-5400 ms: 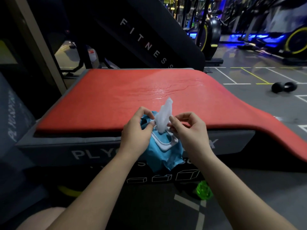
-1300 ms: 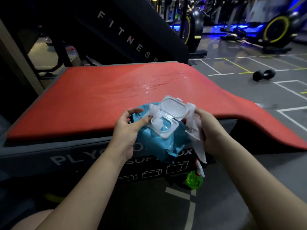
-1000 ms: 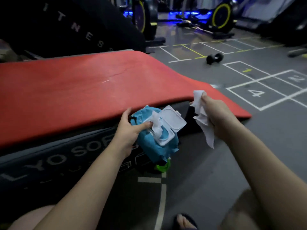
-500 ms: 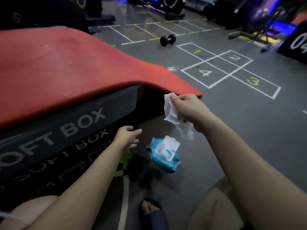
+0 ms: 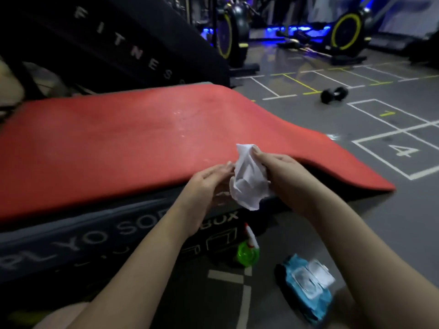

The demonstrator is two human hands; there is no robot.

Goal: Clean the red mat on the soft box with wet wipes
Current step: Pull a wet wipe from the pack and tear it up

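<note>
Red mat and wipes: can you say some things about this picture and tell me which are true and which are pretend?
1. The right hand grips a crumpled white wet wipe. True.
2. The blue wet-wipe pack lies on the red foam mat. False: it lies on the grey floor.
3. The green spray bottle stands on the floor by the black soft box. True.
4. The black dumbbell lies on the mat. False: it lies on the floor beyond it.
</note>
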